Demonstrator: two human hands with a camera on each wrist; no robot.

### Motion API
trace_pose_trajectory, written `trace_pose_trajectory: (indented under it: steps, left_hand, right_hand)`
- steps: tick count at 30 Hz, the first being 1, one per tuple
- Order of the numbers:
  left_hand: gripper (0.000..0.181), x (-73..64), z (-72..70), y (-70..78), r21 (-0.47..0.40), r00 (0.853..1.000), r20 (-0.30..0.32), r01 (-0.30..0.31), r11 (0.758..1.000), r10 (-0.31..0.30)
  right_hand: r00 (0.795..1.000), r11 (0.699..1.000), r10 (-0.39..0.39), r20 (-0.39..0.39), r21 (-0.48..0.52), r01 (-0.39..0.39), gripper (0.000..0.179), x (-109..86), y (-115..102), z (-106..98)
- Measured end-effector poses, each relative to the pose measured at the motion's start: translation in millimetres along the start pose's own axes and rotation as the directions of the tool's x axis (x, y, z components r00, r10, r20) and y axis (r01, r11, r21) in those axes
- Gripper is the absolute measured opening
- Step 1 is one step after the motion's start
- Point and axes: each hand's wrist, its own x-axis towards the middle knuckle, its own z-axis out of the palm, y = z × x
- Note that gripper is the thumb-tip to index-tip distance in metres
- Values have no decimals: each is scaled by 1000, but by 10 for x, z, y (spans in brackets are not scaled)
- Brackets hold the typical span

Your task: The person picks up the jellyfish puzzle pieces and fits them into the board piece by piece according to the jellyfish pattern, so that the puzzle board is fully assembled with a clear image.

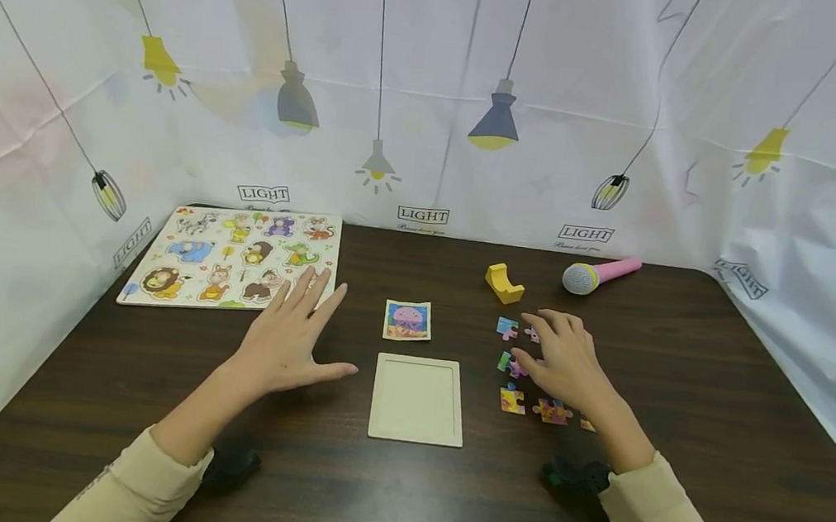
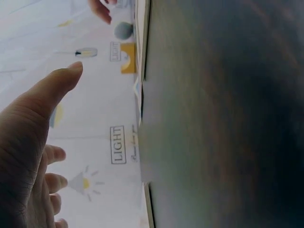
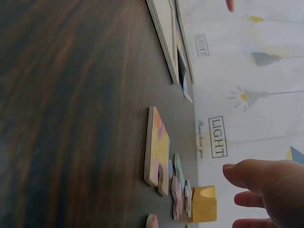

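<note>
My left hand (image 1: 284, 340) is spread with straight fingers, left of a square wooden puzzle tray (image 1: 417, 400) and overlapping the near edge of an animal puzzle board (image 1: 239, 260) in the head view. It holds nothing. My right hand (image 1: 566, 361) hovers over several loose jigsaw pieces (image 1: 513, 400), its fingers loosely bent and nothing gripped; it hides some of them. In the right wrist view a jigsaw piece (image 3: 159, 149) lies on the table, apart from the thumb (image 3: 251, 173). A small picture card (image 1: 408, 321) with a pink jellyfish lies just behind the tray.
A yellow arch block (image 1: 504, 283) and a pink toy microphone (image 1: 599, 274) lie at the back right of the dark wooden table (image 1: 294, 482). A white cloth printed with lamps (image 1: 433, 88) hangs along the back and sides.
</note>
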Motion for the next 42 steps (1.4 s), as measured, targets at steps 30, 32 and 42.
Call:
trace_pose_trajectory:
  steps: [30,32,42]
  left_hand:
    - [100,-88,362,352,-143,981,87,-160,977,174]
    - [100,-106,382,361,-173,980,91,-160,972,178]
    - [102,-146,499,353,-286,962,112,-207,935,248]
  right_hand:
    - [986,989,119,115,79,-129,48,296,-8,300]
    - [986,987,125,110,85,-134,47,289,31,320]
    - [988,988,145,43,51,-147,43,245,136,373]
